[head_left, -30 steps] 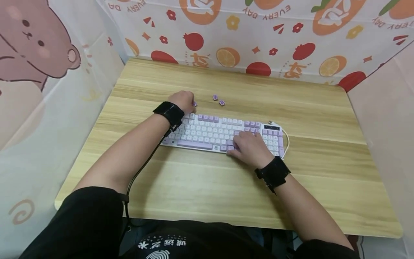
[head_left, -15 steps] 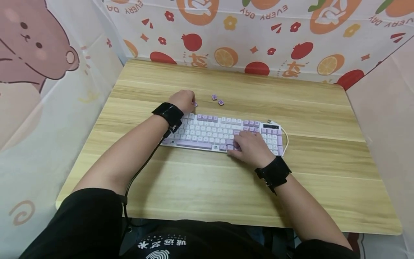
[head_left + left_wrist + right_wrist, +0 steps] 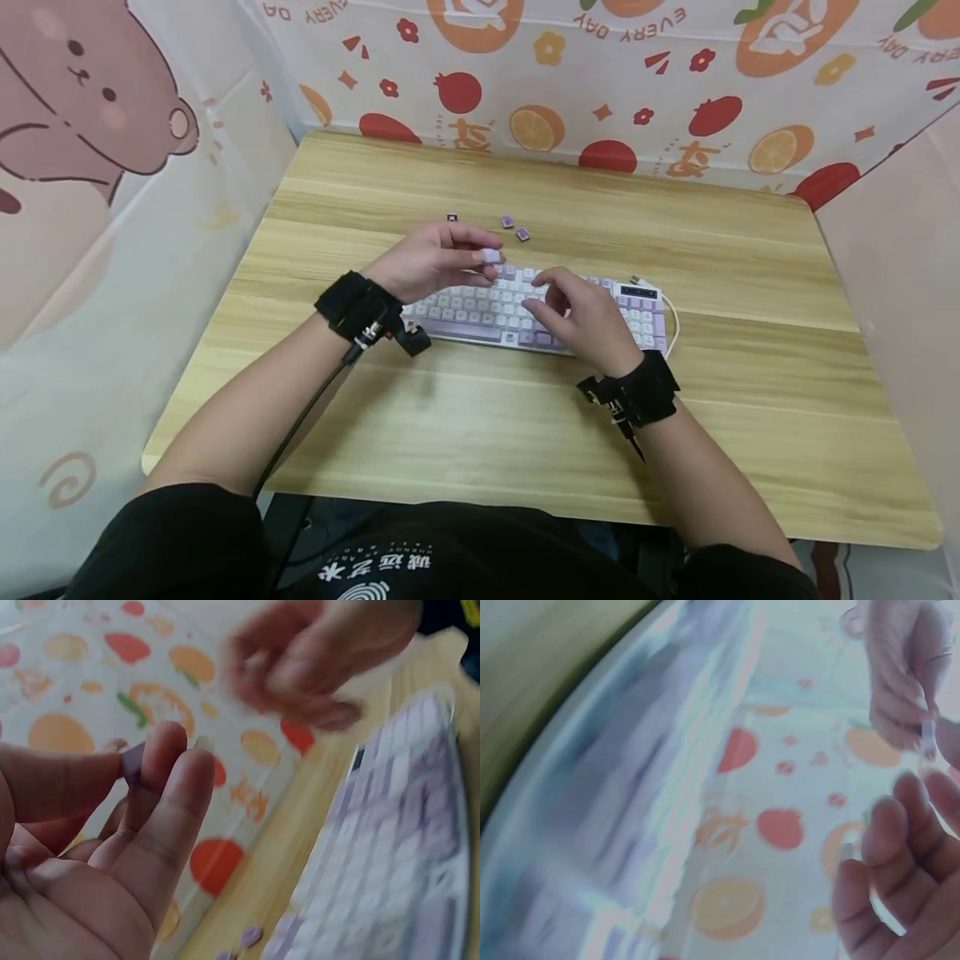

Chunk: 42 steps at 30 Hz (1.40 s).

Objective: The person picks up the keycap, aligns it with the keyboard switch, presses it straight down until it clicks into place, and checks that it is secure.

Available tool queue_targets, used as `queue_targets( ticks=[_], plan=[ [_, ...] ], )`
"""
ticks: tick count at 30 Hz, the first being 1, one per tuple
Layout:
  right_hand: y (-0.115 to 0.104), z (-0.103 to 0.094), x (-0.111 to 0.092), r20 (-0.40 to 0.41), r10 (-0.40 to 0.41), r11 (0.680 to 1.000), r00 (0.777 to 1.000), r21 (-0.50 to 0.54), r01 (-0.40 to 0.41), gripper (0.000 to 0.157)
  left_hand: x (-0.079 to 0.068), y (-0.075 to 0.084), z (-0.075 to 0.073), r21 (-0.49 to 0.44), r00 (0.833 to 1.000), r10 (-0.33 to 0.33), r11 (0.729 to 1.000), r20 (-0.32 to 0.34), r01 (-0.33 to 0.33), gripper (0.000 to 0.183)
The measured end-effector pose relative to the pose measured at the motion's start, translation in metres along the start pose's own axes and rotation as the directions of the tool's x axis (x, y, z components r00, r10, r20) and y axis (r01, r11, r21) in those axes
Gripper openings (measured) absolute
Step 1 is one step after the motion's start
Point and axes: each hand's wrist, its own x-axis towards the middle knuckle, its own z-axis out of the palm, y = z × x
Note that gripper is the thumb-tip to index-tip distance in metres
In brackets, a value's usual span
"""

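Observation:
My left hand (image 3: 427, 262) is raised over the keyboard's upper left part and pinches a small pale purple keycap (image 3: 131, 762) between thumb and fingers. My right hand (image 3: 585, 321) hovers above the right half of the keyboard, fingers loosely bent, thumb apart from the index finger, nothing visible between them. Below both hands lies the white and purple keyboard (image 3: 468, 317), partly covered by them. Behind it, two loose purple keycaps (image 3: 522, 234) rest on the table, and one more small dark-sided keycap (image 3: 452, 217) lies farther left.
A white cable (image 3: 677, 321) loops round the keyboard's right end, its plug at the back corner. The wooden table (image 3: 480, 417) stands against fruit-printed cloth (image 3: 555, 83) at the back, with cloth walls on both sides. Black bands with cameras circle both wrists.
My left hand has come up from the table behind the keyboard and moved right, now with a keycap pinched in it. The right hand has lifted off the keys and turned slightly.

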Motion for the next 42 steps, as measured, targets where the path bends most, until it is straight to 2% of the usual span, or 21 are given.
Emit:
queue_targets(
  ticks=[3,7,12,17,23,26,30,33,35,36,38,40,41,42],
  plan=[
    [-0.014,0.002,0.006,-0.087,-0.089,0.994,0.992,0.056,0.094,0.035,-0.007,-0.004,0.012,-0.030,0.998,0.014,0.999,0.054,-0.013,0.031],
    [-0.027,0.006,0.011,-0.128,-0.147,0.985,0.981,0.069,0.156,0.036,-0.013,-0.011,0.020,-0.020,0.996,0.002,1.000,0.085,0.000,0.034],
    [-0.033,0.010,0.012,-0.119,-0.145,0.988,0.982,0.038,0.150,0.026,-0.019,-0.017,0.020,0.033,0.997,-0.006,0.999,0.075,0.004,0.036],
    [-0.031,0.012,0.011,-0.108,-0.148,0.988,0.983,0.019,0.151,0.027,-0.017,-0.021,0.020,0.070,0.999,-0.003,0.998,0.054,-0.001,0.036],
    [-0.030,0.015,0.011,-0.115,-0.168,0.986,0.979,-0.012,0.168,0.024,-0.015,-0.027,0.025,0.181,0.999,-0.010,0.984,0.038,0.003,0.032],
    [-0.028,0.018,0.010,-0.128,-0.156,0.987,0.979,0.016,0.159,0.023,-0.015,-0.031,0.027,0.196,0.999,-0.029,0.980,0.015,0.026,0.030],
    [-0.022,0.023,0.008,-0.153,-0.131,0.985,0.980,0.089,0.145,0.020,-0.015,-0.038,0.027,0.147,0.999,-0.042,0.988,-0.004,0.042,0.030],
    [-0.015,0.026,0.005,-0.118,-0.118,0.986,0.986,0.104,0.130,0.019,-0.014,-0.045,0.024,0.173,0.999,-0.033,0.984,-0.024,0.037,0.030],
    [-0.011,0.028,0.003,-0.056,-0.097,0.992,0.994,0.074,0.101,0.018,-0.013,-0.050,0.022,0.302,0.999,0.004,0.953,-0.047,0.010,0.031],
    [-0.009,0.030,0.002,-0.013,-0.084,0.995,0.996,0.050,0.084,0.017,-0.013,-0.053,0.020,0.389,0.998,0.030,0.921,-0.062,-0.004,0.031],
    [-0.004,0.034,0.000,0.083,-0.059,0.998,0.995,-0.013,0.060,0.017,-0.012,-0.057,0.018,0.567,0.992,0.090,0.823,-0.087,-0.025,0.030],
    [-0.001,0.039,-0.002,0.175,-0.044,0.994,0.984,-0.089,0.061,0.016,-0.013,-0.060,0.016,0.695,0.985,0.141,0.718,-0.104,-0.029,0.029],
    [0.001,0.042,-0.003,0.212,-0.048,0.989,0.976,-0.126,0.076,0.015,-0.013,-0.061,0.016,0.731,0.982,0.154,0.682,-0.110,-0.025,0.028],
    [0.002,0.045,-0.003,0.237,-0.056,0.984,0.970,-0.154,0.094,0.015,-0.013,-0.062,0.015,0.753,0.980,0.162,0.657,-0.113,-0.022,0.027]
  ],
)
